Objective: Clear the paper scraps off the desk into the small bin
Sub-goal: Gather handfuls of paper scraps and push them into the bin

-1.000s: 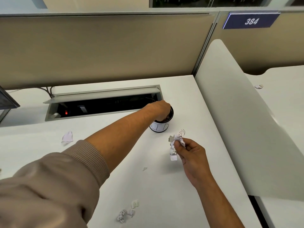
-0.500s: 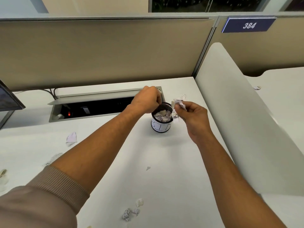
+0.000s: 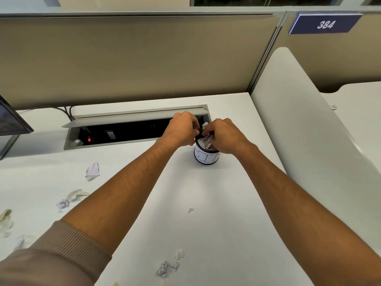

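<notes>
The small bin (image 3: 206,158), a black cup with a white label, stands on the white desk (image 3: 216,234) near the back right. My left hand (image 3: 182,131) grips its left rim with curled fingers. Over the bin's mouth my right hand (image 3: 223,135) pinches a crumpled paper scrap (image 3: 205,125), and more paper fills the bin. Loose scraps lie on the desk: a folded one (image 3: 92,171), crumpled ones (image 3: 77,194) at the left, a tiny bit (image 3: 190,210) in the middle, and a cluster (image 3: 165,269) near the front.
An open cable tray (image 3: 123,131) with a red light runs behind the bin. A monitor corner (image 3: 10,120) juts in at the left. A beige partition closes the back, and a white side divider (image 3: 299,131) borders the right. More scraps (image 3: 6,217) lie at the far left edge.
My right hand has carried the crumpled scrap from the mid-desk up to the bin's mouth. My left hand has stayed at the bin's rim.
</notes>
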Available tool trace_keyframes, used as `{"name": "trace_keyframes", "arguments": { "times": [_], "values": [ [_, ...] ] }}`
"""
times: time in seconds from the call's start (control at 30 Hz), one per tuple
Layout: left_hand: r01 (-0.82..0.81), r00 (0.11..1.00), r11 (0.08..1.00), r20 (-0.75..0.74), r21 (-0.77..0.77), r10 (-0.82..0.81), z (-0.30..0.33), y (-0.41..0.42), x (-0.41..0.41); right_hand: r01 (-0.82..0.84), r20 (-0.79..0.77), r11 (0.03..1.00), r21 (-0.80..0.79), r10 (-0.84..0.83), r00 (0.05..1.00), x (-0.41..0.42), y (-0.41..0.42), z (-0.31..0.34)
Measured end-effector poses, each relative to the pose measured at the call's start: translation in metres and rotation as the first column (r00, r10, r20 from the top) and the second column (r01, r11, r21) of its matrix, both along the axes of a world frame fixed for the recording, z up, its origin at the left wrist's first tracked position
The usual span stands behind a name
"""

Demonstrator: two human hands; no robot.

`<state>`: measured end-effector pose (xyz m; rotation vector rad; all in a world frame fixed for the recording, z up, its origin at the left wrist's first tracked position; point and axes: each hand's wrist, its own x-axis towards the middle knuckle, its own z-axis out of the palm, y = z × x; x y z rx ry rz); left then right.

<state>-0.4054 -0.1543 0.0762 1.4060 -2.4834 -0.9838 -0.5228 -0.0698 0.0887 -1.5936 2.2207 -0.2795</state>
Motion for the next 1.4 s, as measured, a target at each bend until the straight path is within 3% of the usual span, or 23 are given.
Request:
{"name": "trace_keyframes", "arguments": {
  "times": [0.27, 0.57, 0.87, 1.27, 1.4],
  "values": [
    [0.005, 1.0, 1.0, 0.01, 0.009, -0.005, 0.003, 0.0, 0.0, 0.061, -0.018, 0.998, 0.002, -0.061, 0.998, -0.004, -0.009, 0.006],
    [0.007, 1.0, 1.0, 0.017, -0.003, -0.007, 0.001, 0.001, -0.003, -0.105, -0.111, 0.965, 0.239, 0.134, 0.985, 0.01, -0.028, -0.026],
    [-0.004, 1.0, 1.0, 0.025, -0.015, 0.004, 0.002, 0.001, -0.005, -0.131, -0.164, 0.954, 0.269, 0.18, 0.97, 0.008, -0.037, -0.036],
    [-0.017, 1.0, 0.999, 0.017, -0.042, 0.018, 0.008, 0.009, -0.003, -0.098, -0.069, 0.985, 0.142, 0.108, 0.992, -0.002, -0.019, 0.001],
    [-0.027, 1.0, 0.999, 0.0, -0.032, 0.027, 0.005, 0.009, -0.004, -0.234, -0.033, 0.924, 0.304, 0.255, 0.966, 0.003, -0.013, -0.001]
  ]
}}
